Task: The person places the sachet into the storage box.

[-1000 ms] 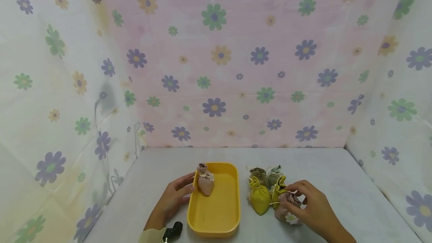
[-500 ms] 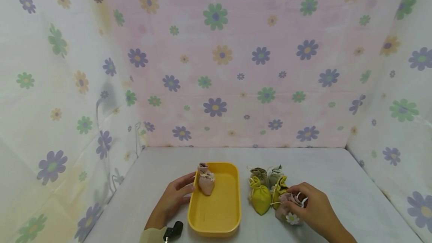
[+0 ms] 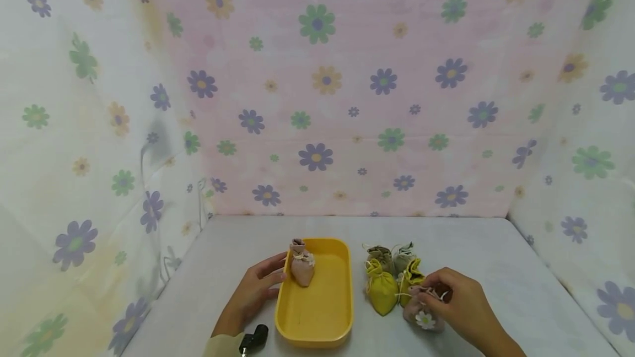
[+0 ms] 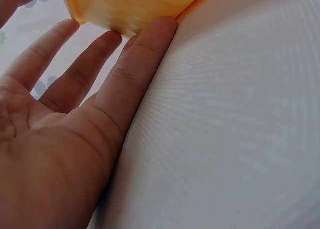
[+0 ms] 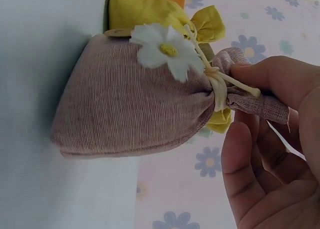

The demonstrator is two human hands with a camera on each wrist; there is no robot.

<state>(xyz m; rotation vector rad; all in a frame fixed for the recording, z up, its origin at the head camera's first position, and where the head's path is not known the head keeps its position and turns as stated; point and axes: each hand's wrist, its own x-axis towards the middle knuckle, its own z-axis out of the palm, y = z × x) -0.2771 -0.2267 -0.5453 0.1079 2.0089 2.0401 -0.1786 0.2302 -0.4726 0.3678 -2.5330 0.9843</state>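
Note:
My right hand (image 3: 458,304) pinches the gathered neck of a dusty-pink drawstring pouch (image 5: 135,99). A white fabric flower is on the pouch's front, and a cream cord ties its neck. In the right wrist view the pouch's base is against the white table. My left hand (image 3: 253,291) rests at the left side of a yellow tray (image 3: 317,337). The left wrist view shows its fairly straight fingertips (image 4: 160,34) touching the tray's outer wall. Inside the tray, at the far left, a second pink pouch (image 3: 302,271) leans on the rim.
Left of the held pouch stand two yellow pouches, one in front (image 3: 383,293) and one partly hidden (image 3: 409,282). Behind them are a brown pouch (image 3: 380,258) and a pale green pouch (image 3: 404,259). Flowered cloth (image 3: 347,125) walls the table on three sides.
The right hand's fingers have settled lower and closer around the neck of the pink pouch, and its flower has turned slightly. The left hand and tray stay in place.

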